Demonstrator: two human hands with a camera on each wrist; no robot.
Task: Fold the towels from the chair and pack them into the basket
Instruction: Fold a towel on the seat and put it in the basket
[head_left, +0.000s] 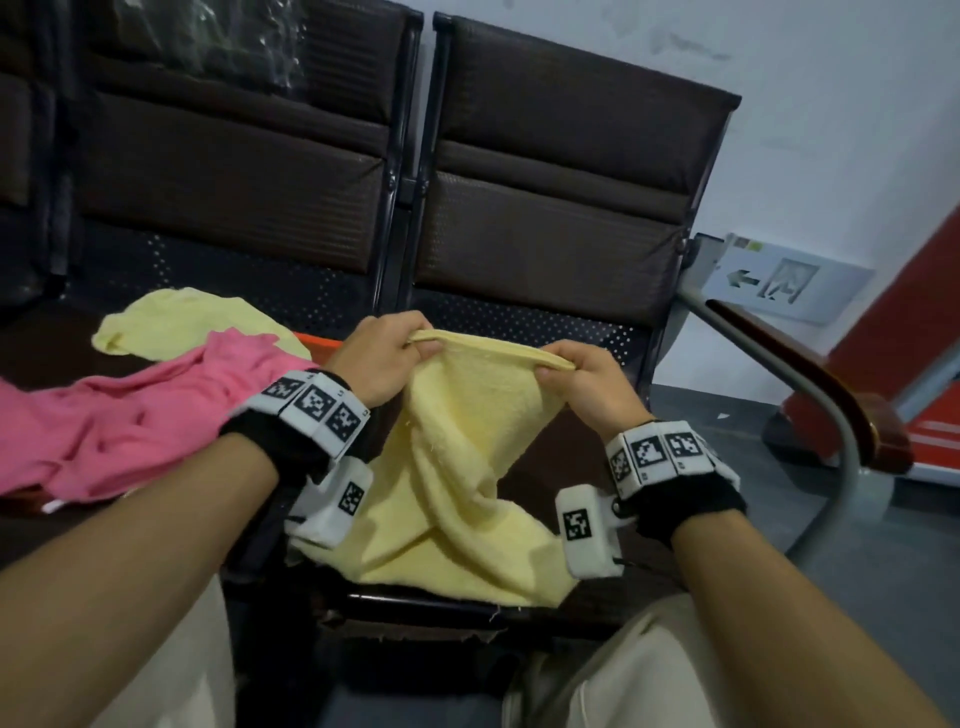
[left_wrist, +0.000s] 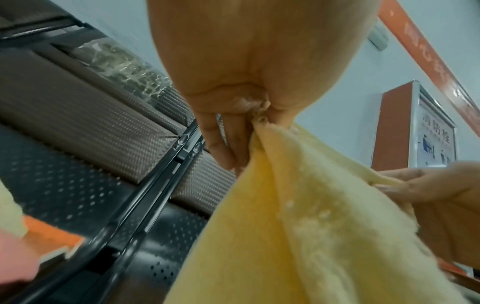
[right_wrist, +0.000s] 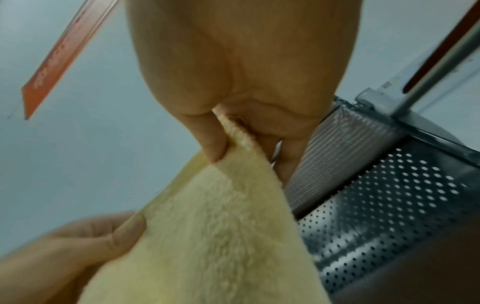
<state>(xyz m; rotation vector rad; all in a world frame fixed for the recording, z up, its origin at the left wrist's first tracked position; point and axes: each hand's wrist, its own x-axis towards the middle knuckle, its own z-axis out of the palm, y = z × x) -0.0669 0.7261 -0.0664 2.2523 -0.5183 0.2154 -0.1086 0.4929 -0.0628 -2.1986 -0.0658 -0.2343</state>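
Note:
A pale yellow towel (head_left: 457, 467) hangs in front of me over the right chair seat, its lower part bunched on the seat's front edge. My left hand (head_left: 387, 353) pinches the left end of its top hem, and my right hand (head_left: 576, 379) pinches the right end. In the left wrist view the left hand's fingers (left_wrist: 226, 144) clamp the yellow towel (left_wrist: 298, 226). The right wrist view shows the right thumb and fingers (right_wrist: 213, 142) gripping the towel's corner (right_wrist: 221, 236). A pink towel (head_left: 140, 415) and a second yellow towel (head_left: 187, 322) lie crumpled on the left seat. An orange rim (head_left: 319, 340) peeks out behind them.
Two dark padded chairs (head_left: 550, 171) with perforated metal seats stand against a white wall. A curved metal armrest (head_left: 810, 374) with a wooden top runs along the right side. My knees in light trousers (head_left: 623, 675) are at the bottom. A wall sign (head_left: 779, 280) sits low at right.

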